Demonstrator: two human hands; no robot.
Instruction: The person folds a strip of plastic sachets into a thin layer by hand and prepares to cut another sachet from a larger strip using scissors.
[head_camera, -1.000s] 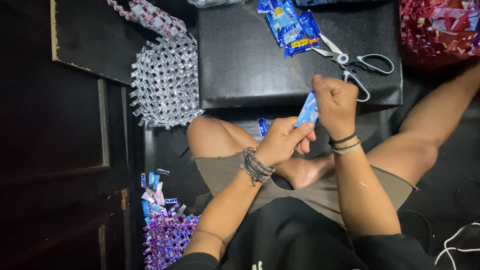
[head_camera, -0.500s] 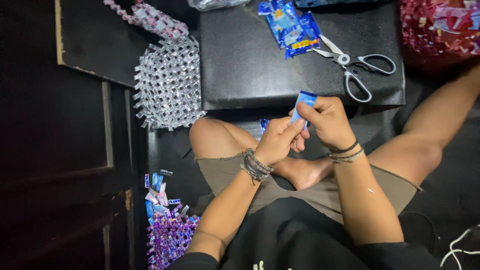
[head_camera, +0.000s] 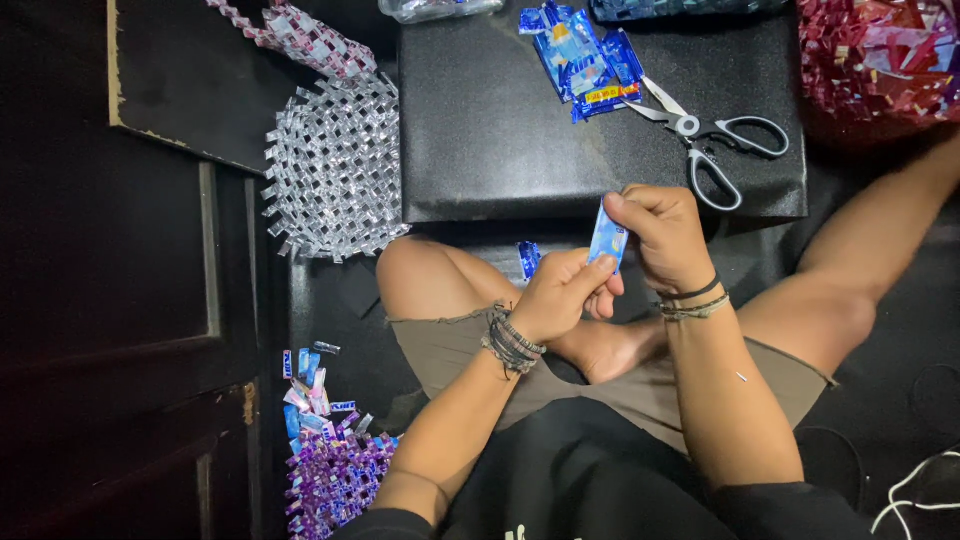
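Observation:
I sit cross-legged and hold a small folded blue wrapper strip (head_camera: 607, 238) between both hands above my lap. My left hand (head_camera: 562, 292) pinches its lower end with the fingertips. My right hand (head_camera: 662, 238) grips its upper part between thumb and fingers. Another small blue folded piece (head_camera: 528, 259) lies by my left knee.
A black flat board (head_camera: 500, 130) lies in front with blue wrappers (head_camera: 585, 55) and scissors (head_camera: 705, 140) on it. A woven silver mat (head_camera: 335, 165) lies to the left, a purple woven piece with loose folded bits (head_camera: 325, 460) at lower left, and red-pink woven material (head_camera: 880, 55) at top right.
Both hands have shifted slightly while working the blue strip; the strip now stands upright between the fingers. The view has drifted a little.

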